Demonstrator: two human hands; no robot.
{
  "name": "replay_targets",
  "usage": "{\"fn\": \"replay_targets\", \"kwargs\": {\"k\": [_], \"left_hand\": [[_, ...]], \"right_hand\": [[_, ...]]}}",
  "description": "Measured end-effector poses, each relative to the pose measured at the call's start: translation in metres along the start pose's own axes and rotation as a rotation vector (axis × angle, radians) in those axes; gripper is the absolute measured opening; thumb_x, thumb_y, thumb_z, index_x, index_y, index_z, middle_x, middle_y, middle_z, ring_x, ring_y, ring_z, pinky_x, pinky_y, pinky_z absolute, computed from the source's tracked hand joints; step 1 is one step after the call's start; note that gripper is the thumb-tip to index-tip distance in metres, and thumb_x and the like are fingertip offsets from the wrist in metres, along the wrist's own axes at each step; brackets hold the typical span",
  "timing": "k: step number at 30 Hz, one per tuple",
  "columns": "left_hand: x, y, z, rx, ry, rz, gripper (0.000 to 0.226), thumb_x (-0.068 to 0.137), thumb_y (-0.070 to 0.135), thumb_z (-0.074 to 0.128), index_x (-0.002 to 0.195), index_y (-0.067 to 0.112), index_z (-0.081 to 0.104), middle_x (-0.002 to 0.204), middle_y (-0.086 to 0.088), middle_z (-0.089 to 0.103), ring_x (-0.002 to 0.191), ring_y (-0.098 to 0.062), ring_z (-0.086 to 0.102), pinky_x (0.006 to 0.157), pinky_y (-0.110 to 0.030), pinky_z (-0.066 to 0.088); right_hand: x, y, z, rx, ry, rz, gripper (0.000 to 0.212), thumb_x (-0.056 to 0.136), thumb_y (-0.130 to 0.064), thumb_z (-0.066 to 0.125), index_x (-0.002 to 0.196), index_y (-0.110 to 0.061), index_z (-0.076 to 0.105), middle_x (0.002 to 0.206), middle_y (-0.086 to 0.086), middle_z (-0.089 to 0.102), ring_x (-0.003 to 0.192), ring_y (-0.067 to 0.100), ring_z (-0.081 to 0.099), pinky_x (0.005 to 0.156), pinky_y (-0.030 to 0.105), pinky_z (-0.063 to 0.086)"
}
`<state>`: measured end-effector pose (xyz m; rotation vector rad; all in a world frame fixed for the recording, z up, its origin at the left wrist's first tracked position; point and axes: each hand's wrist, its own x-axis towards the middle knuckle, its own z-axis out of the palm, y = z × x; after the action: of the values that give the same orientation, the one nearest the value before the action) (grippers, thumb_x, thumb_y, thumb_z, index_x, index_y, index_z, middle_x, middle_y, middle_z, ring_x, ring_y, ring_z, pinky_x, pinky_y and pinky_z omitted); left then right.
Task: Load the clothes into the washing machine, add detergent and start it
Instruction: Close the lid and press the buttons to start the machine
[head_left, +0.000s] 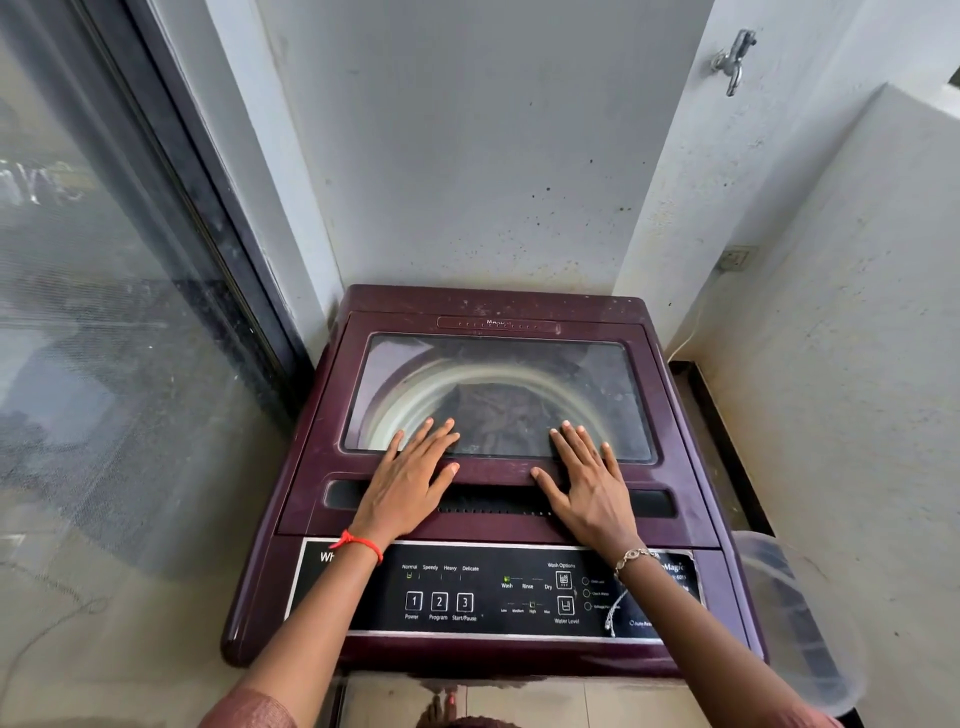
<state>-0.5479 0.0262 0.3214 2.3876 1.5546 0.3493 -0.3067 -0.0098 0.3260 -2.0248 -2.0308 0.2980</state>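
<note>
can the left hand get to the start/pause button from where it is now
Probably yes. The left hand lies flat on the closed lid, and the Start/Pause button sits uncovered on the panel just below that wrist, with nothing between them.

Glass door (93, 291) at left, dark frame (208, 208), pane dusty and reflective. Grey wall (493, 145) behind, speckled with dark spots. Metal tap (733, 60) mounted high on the right wall section. Wall socket (735, 258) lower on the same side, white cable (693, 332) running down from it. Low white parapet (857, 338) at right, dark strip along its base. Translucent plastic tub (800, 623) at lower right. Floor (119, 597) beige, stained.
</note>
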Motion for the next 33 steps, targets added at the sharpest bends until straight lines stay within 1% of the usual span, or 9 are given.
{"fn": "replay_targets", "kwargs": {"k": [4,7,13,18,23,30,33], "left_hand": [[0.003,-0.004,-0.001,0.016,-0.009,0.01,0.072,0.083,0.059,0.005,0.143,0.028,0.029,0.155,0.015,0.016,0.139,0.002,-0.003,0.117,-0.03,-0.003],[0.005,-0.006,-0.002,0.009,-0.009,0.007,0.071,0.083,0.059,0.007,0.142,0.027,0.031,0.155,0.015,0.018,0.141,0.0,0.001,0.117,-0.031,-0.001],[0.01,-0.007,-0.002,-0.015,0.012,-0.004,0.07,0.083,0.059,0.011,0.14,0.027,0.036,0.153,0.014,0.023,0.143,-0.004,0.01,0.119,-0.034,0.005],[0.013,-0.006,-0.001,-0.017,0.016,-0.007,0.069,0.083,0.058,0.013,0.14,0.027,0.036,0.153,0.013,0.025,0.143,-0.005,0.012,0.119,-0.035,0.006],[0.015,-0.004,-0.002,-0.012,0.018,-0.008,0.07,0.083,0.059,0.012,0.14,0.027,0.036,0.153,0.014,0.024,0.144,-0.005,0.012,0.119,-0.034,0.006],[0.017,-0.002,-0.003,-0.028,0.021,-0.007,0.071,0.082,0.059,0.012,0.139,0.026,0.038,0.153,0.012,0.025,0.144,-0.006,0.013,0.119,-0.035,0.006],[0.018,-0.002,-0.003,-0.024,0.016,-0.009,0.072,0.081,0.06,0.011,0.14,0.027,0.036,0.153,0.013,0.025,0.144,-0.006,0.012,0.119,-0.035,0.006]], "right_hand": [[0.003,-0.001,0.001,0.033,0.013,0.001,0.086,0.075,-0.069,0.009,0.144,-0.022,0.028,0.155,-0.005,0.019,0.144,0.008,0.008,0.117,0.03,0.001],[0.005,-0.001,0.002,0.064,0.029,0.004,0.085,0.075,-0.068,0.012,0.143,-0.021,0.033,0.154,-0.004,0.023,0.144,0.008,0.01,0.117,0.03,0.002],[0.009,-0.001,0.001,0.061,0.034,-0.01,0.085,0.075,-0.067,0.013,0.141,-0.019,0.036,0.153,-0.002,0.025,0.144,0.009,0.012,0.118,0.031,0.003],[0.012,0.001,0.0,0.066,0.037,-0.014,0.081,0.078,-0.066,0.019,0.14,-0.018,0.037,0.153,-0.002,0.027,0.144,0.01,0.013,0.118,0.033,0.005],[0.013,0.003,-0.002,0.073,0.045,-0.018,0.085,0.075,-0.067,0.015,0.14,-0.017,0.038,0.152,-0.001,0.028,0.144,0.01,0.014,0.118,0.033,0.005],[0.016,0.005,-0.003,0.07,0.046,-0.022,0.073,0.083,-0.061,0.028,0.14,-0.017,0.038,0.152,-0.001,0.028,0.144,0.011,0.014,0.118,0.033,0.005],[0.016,0.005,-0.003,0.086,0.054,-0.023,0.082,0.077,-0.066,0.019,0.139,-0.017,0.039,0.152,-0.001,0.029,0.144,0.011,0.015,0.118,0.033,0.005]]}}
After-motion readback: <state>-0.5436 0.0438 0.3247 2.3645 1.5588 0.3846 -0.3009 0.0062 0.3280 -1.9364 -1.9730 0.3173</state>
